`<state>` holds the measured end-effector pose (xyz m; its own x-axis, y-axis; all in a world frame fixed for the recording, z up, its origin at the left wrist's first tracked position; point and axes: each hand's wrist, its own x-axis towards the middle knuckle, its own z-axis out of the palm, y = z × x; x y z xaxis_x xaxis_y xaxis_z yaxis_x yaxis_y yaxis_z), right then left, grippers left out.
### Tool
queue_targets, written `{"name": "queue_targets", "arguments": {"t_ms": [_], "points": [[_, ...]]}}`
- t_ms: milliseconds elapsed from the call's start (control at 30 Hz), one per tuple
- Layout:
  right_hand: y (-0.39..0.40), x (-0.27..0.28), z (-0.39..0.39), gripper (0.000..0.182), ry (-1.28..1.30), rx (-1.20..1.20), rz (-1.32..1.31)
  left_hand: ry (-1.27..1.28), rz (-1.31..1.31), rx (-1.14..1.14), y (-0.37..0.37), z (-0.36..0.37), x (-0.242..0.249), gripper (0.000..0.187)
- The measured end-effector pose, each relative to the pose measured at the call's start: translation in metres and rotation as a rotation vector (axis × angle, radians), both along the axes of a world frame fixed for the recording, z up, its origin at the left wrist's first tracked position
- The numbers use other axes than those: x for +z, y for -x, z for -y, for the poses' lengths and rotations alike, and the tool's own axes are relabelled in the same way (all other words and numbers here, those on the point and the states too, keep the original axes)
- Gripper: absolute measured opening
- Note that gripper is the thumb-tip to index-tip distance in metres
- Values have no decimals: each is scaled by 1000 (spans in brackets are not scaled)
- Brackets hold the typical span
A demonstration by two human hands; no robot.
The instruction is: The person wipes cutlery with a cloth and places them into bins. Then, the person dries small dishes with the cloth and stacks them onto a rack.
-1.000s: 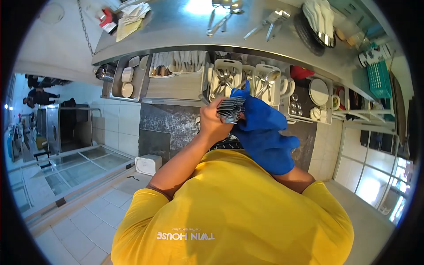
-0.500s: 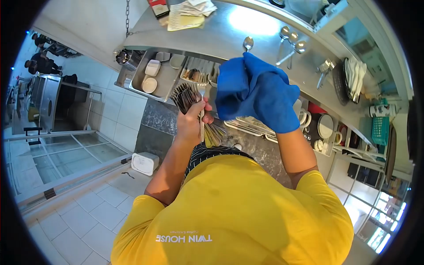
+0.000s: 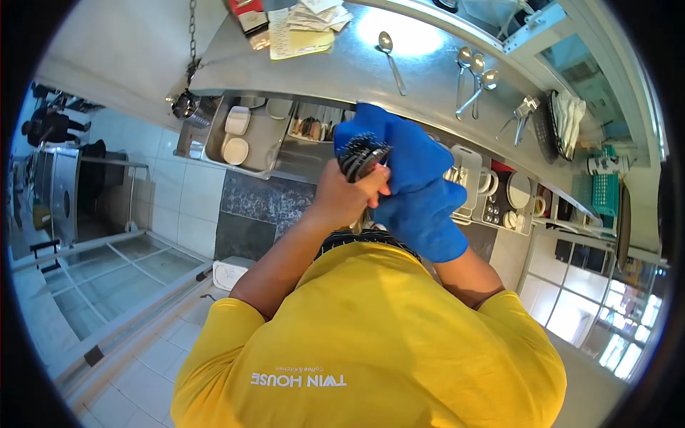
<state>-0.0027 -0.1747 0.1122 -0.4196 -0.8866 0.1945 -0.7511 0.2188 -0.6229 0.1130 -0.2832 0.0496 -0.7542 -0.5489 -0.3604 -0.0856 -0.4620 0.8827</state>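
My left hand [image 3: 349,194] is closed round a bundle of forks [image 3: 364,155], their tines pointing up and away from me. A blue cloth [image 3: 414,153] covers my right hand [image 3: 435,228], which holds it right beside the bundle; the fingers under it are hidden. The cloth lies behind and against the forks. Beyond the cloth, a single spoon [image 3: 391,60] rests on the steel counter [image 3: 428,82]. Farther right on the counter are several more spoons [image 3: 477,80].
Under the counter edge, open drawers hold white dishes [image 3: 235,150], cutlery [image 3: 314,127] and white cups [image 3: 488,182]. Papers [image 3: 303,32] lie at the counter's far left. A metal tool [image 3: 524,113] and a dark basket [image 3: 555,128] stand right. A person [image 3: 53,125] is far left.
My hands have come together, the cloth moving down and left to the forks, the bundle moving right. The spoon beyond the cloth now shows its whole handle.
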Motion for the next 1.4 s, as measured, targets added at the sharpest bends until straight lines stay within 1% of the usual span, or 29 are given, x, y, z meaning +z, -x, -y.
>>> {"name": "queue_targets", "arguments": {"t_ms": [67,133,200,300,367,433,533,600,667,733,833,900,967,1000,1033,1100,1133,1167,1200,1233,1267,1300,1367,1400], "points": [[6,-6,-9,71,53,-2,74,113,-85,-30,9,-11,5,14],[22,-13,-16,69,100,-43,145,131,-105,-40,16,-21,7,15],[32,-14,-21,66,127,-74,185,174,-21,-50,17,-30,12,16],[26,-11,-32,62,170,-90,195,184,-42,-85,25,-36,18,16],[35,-11,-38,60,194,-115,221,183,-50,-98,30,-40,19,16],[49,-13,-44,57,202,-148,254,248,-31,-177,32,-44,19,17],[51,-15,-54,53,208,-155,261,248,-29,-242,40,-50,21,17],[50,-14,-65,51,221,-160,261,288,-52,-256,46,-55,15,18],[68,-17,-72,48,238,-169,277,329,-74,-255,55,-62,16,18],[81,-22,-80,46,271,-177,297,324,32,-302,63,-72,27,19],[84,-27,-92,43,360,-168,285,433,46,-232,86,-93,34,18],[82,-25,-107,41,397,-154,244,456,56,-197,100,-104,17,18],[94,-21,-129,37,344,-135,120,419,5,-157,112,-116,10,13],[101,-17,-140,34,301,-123,34,332,-4,-180,113,-124,10,16],[104,-16,-155,31,194,-163,250,343,-1,-181,115,-132,10,16],[118,-30,-180,28,90,-200,473,244,87,-246,118,-151,14,15],[127,-53,-188,25,173,-131,445,282,41,-228,120,-161,2,15],[133,-58,-195,23,214,-93,431,285,46,-225,126,-169,-11,15],[139,-61,-202,21,255,-53,418,505,-60,-114,135,-178,-20,18],[145,-61,-208,25,241,-26,393,725,-166,1,140,-185,-28,21],[149,-56,-213,31,227,1,370,692,-99,52,143,-192,-25,24],[153,-51,-217,37,214,29,345,696,-94,62,147,-200,-22,24],[161,-44,-223,35,205,69,330,141,-27,118,156,-213,-18,24],[167,-42,-226,34,213,82,341,28,1,128,158,-216,-20,21]]}}
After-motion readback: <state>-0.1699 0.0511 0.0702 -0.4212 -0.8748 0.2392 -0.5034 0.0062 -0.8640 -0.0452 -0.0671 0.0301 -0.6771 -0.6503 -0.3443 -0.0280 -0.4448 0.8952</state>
